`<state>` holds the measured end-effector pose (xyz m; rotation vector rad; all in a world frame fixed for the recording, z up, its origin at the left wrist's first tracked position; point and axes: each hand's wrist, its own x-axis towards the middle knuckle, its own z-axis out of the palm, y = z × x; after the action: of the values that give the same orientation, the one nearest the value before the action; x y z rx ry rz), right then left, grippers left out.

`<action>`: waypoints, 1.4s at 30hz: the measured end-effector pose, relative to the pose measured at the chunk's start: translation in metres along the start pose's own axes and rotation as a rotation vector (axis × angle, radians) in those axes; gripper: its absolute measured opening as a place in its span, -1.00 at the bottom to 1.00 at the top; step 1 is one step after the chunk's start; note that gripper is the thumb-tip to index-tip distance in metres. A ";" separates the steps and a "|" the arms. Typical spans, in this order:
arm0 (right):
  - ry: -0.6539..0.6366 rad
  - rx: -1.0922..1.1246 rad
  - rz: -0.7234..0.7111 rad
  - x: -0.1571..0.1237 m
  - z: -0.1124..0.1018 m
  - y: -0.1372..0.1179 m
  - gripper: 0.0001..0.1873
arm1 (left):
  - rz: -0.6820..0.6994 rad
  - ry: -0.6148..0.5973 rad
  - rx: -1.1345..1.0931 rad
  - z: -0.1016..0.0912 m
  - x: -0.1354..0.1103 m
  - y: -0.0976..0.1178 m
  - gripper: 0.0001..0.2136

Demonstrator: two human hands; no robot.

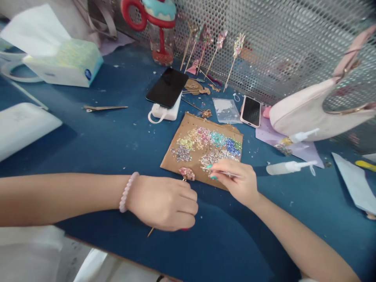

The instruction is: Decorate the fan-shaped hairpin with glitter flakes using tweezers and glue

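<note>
My left hand [164, 203] is closed around a thin hair stick. Its pink, gem-covered fan-shaped head [187, 173] shows above the fist, over the lower edge of a piece of cardboard [170, 161]. The stick's tip pokes out below the hand. With thumb and forefinger, my right hand [239, 180] pinches a slim silver tool [230, 173] that looks like tweezers. Its tip points left, over the clear and silvery rhinestones [213, 157] on the cardboard. Around these lie piles of yellow, pink, turquoise, blue [233, 146], green and grey stones.
Several finished hair sticks [221, 40] stand by the perforated metal panel. Behind the cardboard are a dark phone [168, 88] on a white power bank, a small plastic bag [226, 110] and another phone [251, 111]. Glue bottles [282, 168] lie right; a tissue pack [67, 62] and metal clip [104, 108] left.
</note>
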<state>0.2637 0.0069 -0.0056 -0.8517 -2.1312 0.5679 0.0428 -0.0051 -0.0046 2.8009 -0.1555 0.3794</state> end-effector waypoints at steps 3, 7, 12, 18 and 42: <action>-0.107 0.026 -0.042 -0.001 0.000 -0.002 -0.86 | -0.012 -0.044 -0.081 -0.003 -0.004 -0.007 -0.92; -0.238 0.053 -0.118 -0.001 -0.001 -0.004 -0.84 | -0.037 -0.058 -0.135 -0.004 -0.007 -0.012 -0.85; -0.219 -0.031 -0.122 0.003 -0.004 -0.008 -0.88 | -0.073 -0.026 -0.141 -0.001 -0.008 -0.010 -0.77; -0.210 0.008 -0.095 0.004 -0.004 -0.006 -0.92 | -0.143 -0.006 -0.164 0.001 -0.006 -0.012 -0.77; -0.253 0.027 -0.063 0.003 -0.003 -0.005 -0.87 | -0.165 -0.011 -0.173 -0.001 -0.006 -0.014 -0.81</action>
<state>0.2629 0.0056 0.0009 -0.7271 -2.3630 0.7009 0.0395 0.0090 -0.0096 2.6220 0.0391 0.2965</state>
